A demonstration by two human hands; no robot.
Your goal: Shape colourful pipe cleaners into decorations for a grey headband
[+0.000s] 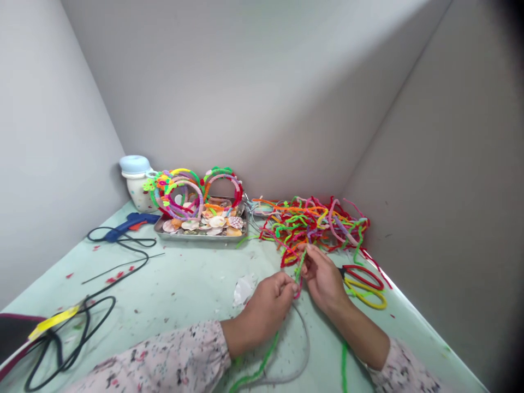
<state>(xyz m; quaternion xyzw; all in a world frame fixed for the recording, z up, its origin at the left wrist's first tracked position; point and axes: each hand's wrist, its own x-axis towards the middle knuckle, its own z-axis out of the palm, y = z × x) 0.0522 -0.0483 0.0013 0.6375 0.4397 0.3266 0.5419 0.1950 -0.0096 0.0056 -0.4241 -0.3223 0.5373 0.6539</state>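
Observation:
My left hand (268,302) is closed in a pinch on a green pipe cleaner (262,360) that trails back towards me across the table. My right hand (323,275) is closed too, its fingertips gripping the green and red strands (300,267) where they rise between the two hands. Just beyond my right hand lies a tangled heap of coloured pipe cleaners (315,224). A thin grey hoop (305,344) curves on the table under my left wrist. A white shell (244,289) lies left of my left hand.
A metal tray (200,236) of shells holds wrapped pipe-cleaner hoops (192,191). A white jar (137,183) stands in the corner, a blue glue gun (131,222) with black cable (123,262) beside it. Red and yellow scissors (364,284) lie to the right. Grey walls enclose the table.

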